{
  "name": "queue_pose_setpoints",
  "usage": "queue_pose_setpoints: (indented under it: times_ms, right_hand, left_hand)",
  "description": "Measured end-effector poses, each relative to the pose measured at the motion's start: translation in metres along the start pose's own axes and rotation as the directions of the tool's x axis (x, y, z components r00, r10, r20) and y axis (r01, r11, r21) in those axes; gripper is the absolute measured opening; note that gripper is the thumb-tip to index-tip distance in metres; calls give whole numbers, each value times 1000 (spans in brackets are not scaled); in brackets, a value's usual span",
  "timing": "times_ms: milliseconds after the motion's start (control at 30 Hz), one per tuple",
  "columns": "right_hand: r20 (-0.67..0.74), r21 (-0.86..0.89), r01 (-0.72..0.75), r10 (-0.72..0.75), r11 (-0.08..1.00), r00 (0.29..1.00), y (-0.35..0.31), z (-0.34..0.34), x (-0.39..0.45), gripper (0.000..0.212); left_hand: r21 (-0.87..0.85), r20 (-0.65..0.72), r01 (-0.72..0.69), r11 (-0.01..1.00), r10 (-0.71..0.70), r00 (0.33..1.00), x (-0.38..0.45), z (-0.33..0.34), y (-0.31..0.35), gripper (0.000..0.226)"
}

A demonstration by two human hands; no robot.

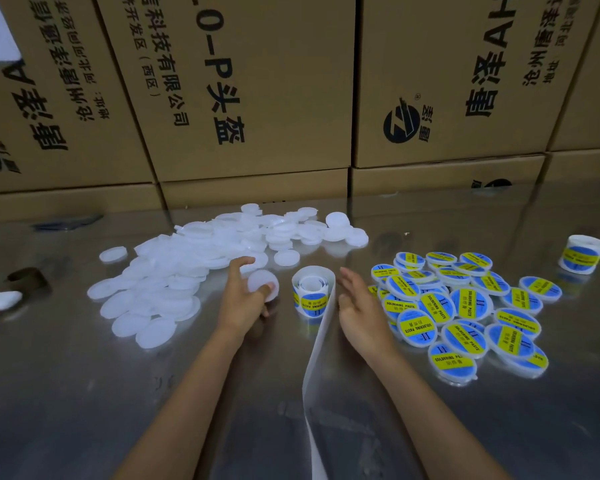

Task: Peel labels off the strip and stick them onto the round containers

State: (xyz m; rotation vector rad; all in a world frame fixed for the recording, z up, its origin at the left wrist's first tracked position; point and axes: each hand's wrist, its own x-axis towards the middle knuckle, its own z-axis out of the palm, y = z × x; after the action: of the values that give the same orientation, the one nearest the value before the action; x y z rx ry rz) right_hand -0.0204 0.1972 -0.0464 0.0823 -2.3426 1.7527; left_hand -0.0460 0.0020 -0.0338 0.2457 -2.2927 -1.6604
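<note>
Here our left hand [243,299] grips a blank container [263,285] at nine o'clock of the label roll [310,289]; our right hand [355,303] hovers open at three o'clock. We should peel a label cleanly and centre it.

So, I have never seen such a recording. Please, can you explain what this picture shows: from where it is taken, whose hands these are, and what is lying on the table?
There is one picture, taken by a camera worn on a person's head, looking forward and down at their own two bare hands. No machine is involved. The left hand holds one plain white round container. The right hand is open, next to a roll of labels whose empty backing strip trails toward the person. On the shiny table, unlabelled white containers are heaped on the left, and finished ones with blue and yellow labels lie on the right. Cardboard boxes stand behind.
</note>
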Motion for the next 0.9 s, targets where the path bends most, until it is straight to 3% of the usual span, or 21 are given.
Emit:
queue_pose_setpoints:
  times_ms: [100, 167, 233, 333, 433, 567, 733, 833, 900]
  right_hand:
    - [37, 49, 4, -6, 999, 999, 0, 0, -1, 55]
    - [-14, 81, -4, 6, 997, 1000, -1, -1, -1, 50]
    - [-68, 124, -10, 18, 992, 998, -2, -2, -1, 44]
    - [-84, 115, 6, 4, 993, 996, -4, -5, -2, 39]
    - [-48, 81, 17, -13, 997, 999, -3, -7, -4, 40]
    - [23, -15, 49, -48, 999, 999, -1, -5, -5, 31]
    - [33, -57, 128, -126, 990, 991, -1, -2, -6, 28]
    - [53, -36, 137, -135, 990, 989, 1, -1, -7, 18]
    - [58, -28, 127, -126, 991, 990, 2, 0, -7, 21]
  left_hand:
    - [-75, -5, -28, 997, 28, 1000, -25, 2, 13, 34]
    - [-148, -25, -51, 988, 48, 999, -40, 3, 24, 30]
    - [-213, 46, -36, 976, 46, 998, -51, 7, 32, 20]
    - [-128, 214, 7, 992, 21, 977, -64, 16, 39, 22]
    - [-43, 274, 17, 999, -5, 962, -68, 23, 42, 29]
    - [-24, 256, 5, 1000, 2, 967, -66, 24, 37, 13]
    - [-49, 244, 16, 999, -4, 970, -61, 26, 34, 26]
    - [-61, 266, -6, 998, 22, 964, -61, 24, 33, 11]
    - [-81, 275, 19, 997, 4, 962, -61, 22, 33, 13]
